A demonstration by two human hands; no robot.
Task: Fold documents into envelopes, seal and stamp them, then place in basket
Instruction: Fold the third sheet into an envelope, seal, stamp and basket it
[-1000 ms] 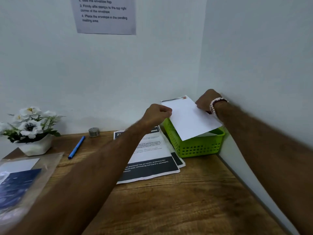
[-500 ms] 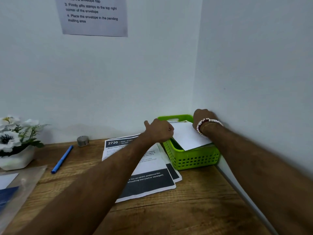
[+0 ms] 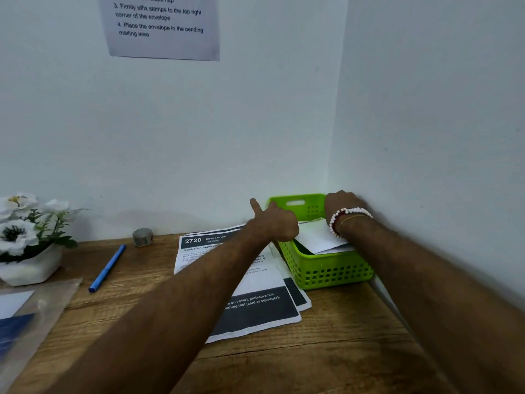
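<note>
Our left hand point(image 3: 277, 223) rests at the near-left rim of the bright green perforated plastic basket point(image 3: 326, 270), its fingers curled down onto the edge of the white paper envelope point(image 3: 319, 237), thumb sticking up; whether they grip the envelope or only press it we cannot tell. Our right hand point(image 3: 342, 204), with a white beaded bracelet point(image 3: 346, 216) at the wrist, reaches into the far-right side of the basket; its fingers are hidden behind the hand, so their spread we cannot tell. The envelope lies tilted inside the basket between our two hands. Just left of our left fingers, under that forearm, lie black-and-white printed sheets point(image 3: 255, 308) on the wooden desk point(image 3: 326, 351). Farther left sit a small grey metal cylinder point(image 3: 142, 236), a blue pen point(image 3: 107, 268) and white artificial flowers in a white pot point(image 3: 27, 237).
</note>
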